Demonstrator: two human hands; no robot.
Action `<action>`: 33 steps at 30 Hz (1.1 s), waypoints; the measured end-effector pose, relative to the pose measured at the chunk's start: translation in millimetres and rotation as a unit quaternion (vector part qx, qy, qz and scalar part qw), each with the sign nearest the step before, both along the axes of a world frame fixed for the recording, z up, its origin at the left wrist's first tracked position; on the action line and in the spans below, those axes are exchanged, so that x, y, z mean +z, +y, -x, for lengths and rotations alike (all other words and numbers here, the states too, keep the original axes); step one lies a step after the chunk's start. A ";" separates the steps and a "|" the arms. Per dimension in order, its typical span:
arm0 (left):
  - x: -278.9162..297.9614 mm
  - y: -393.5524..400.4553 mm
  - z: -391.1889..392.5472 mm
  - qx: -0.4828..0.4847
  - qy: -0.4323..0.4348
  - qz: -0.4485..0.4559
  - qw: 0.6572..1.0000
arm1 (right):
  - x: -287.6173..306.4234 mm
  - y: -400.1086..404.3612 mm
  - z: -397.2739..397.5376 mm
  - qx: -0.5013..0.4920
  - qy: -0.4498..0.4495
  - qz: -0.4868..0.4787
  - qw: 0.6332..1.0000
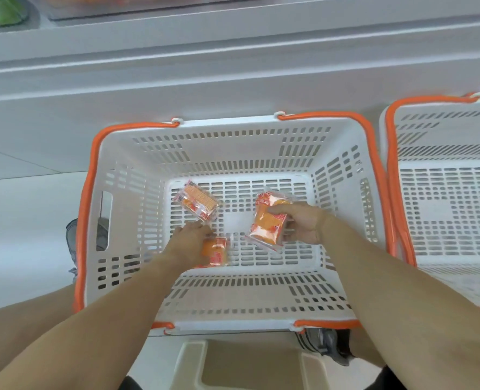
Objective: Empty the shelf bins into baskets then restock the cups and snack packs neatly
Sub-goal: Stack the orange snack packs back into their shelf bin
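Note:
A white slotted basket [137, 170] with orange handles stands on the floor below me. Three orange snack packs are inside it. My right hand [303, 223] grips one snack pack [267, 223], thumb across its top, holding it a little above the basket floor at the right. My left hand [189, 243] reaches down over a second pack [217, 250] lying on the basket floor; its fingers cover the pack's left part, and whether they grip it I cannot tell. A third pack [196, 204] lies free near the back left of the floor.
A second white basket [444, 164] with orange handles stands close on the right. The white shelf front [233, 66] runs across above both baskets. A beige step stool [233, 364] is under me, and my shoes [327, 347] show beside the basket.

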State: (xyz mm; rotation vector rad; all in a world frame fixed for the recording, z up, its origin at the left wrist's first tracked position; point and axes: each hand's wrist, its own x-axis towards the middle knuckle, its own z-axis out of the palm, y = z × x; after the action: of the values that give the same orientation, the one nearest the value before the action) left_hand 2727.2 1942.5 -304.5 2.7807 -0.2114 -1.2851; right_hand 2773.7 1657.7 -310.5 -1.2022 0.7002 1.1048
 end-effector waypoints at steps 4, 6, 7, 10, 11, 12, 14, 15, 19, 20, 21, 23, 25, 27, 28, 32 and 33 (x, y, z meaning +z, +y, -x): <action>-4.5 0.9 2.8 0.062 0.010 0.004 0.998 | 6.9 -2.0 7.0 0.007 0.026 -0.016 1.000; 1.8 2.1 -1.8 0.162 0.035 0.061 0.984 | 13.2 -1.4 5.6 0.033 0.028 -0.023 0.999; 9.4 1.4 -5.4 0.202 0.037 0.091 0.974 | 16.6 0.0 4.0 0.049 0.023 -0.033 0.998; 41.3 -8.9 -18.7 0.338 0.065 0.194 0.919 | 38.2 6.8 -6.8 0.090 -0.009 -0.091 0.992; 56.7 -14.8 -23.1 0.380 0.072 0.246 0.889 | 46.4 8.7 -11.5 0.103 -0.029 -0.105 0.989; 70.3 -21.1 -27.5 0.409 0.090 0.299 0.857 | 56.8 10.5 -17.0 0.113 -0.056 -0.113 0.985; 96.1 -34.9 -34.3 0.428 0.120 0.399 0.802 | 82.5 13.2 -28.7 0.122 -0.121 -0.120 0.978; 111.2 -41.4 -38.3 0.439 0.122 0.423 0.783 | 99.0 13.5 -33.9 0.127 -0.156 -0.118 0.972; 168.4 -56.0 -47.5 0.388 0.119 0.509 0.759 | 163.9 11.6 -53.0 0.135 -0.285 -0.047 0.948; 181.0 -56.1 -48.8 0.354 0.112 0.524 0.767 | 180.9 10.6 -56.1 0.136 -0.311 -0.026 0.940; 195.4 -55.5 -49.2 0.320 0.111 0.531 0.776 | 196.9 9.6 -59.0 0.136 -0.332 -0.006 0.933; 222.7 -54.4 -51.6 0.282 0.085 0.518 0.803 | 235.0 6.5 -59.2 0.170 -0.374 0.044 0.911; 247.5 -54.7 -57.6 0.248 0.048 0.496 0.831 | 279.1 -0.2 -58.8 0.279 -0.398 0.129 0.864; 276.8 -59.5 -63.2 0.197 0.027 0.486 0.851 | 319.3 -8.3 -57.3 0.356 -0.414 0.209 0.811; 291.5 -64.1 -67.4 0.166 0.030 0.484 0.859 | 333.1 -14.6 -57.2 0.359 -0.429 0.198 0.805; 350.2 -86.0 -84.0 0.060 0.013 0.463 0.884 | 365.7 -41.6 -54.4 0.306 -0.449 0.049 0.838; 360.3 -89.7 -89.1 0.043 -0.010 0.450 0.892 | 371.0 -46.8 -54.8 0.285 -0.465 0.038 0.837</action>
State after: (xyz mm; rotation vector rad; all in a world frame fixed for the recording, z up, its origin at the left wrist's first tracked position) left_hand 2816.4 1852.7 55.9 1.9697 -0.5200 -0.8168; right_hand 2828.4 1610.9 60.5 -1.8651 -0.4046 0.7898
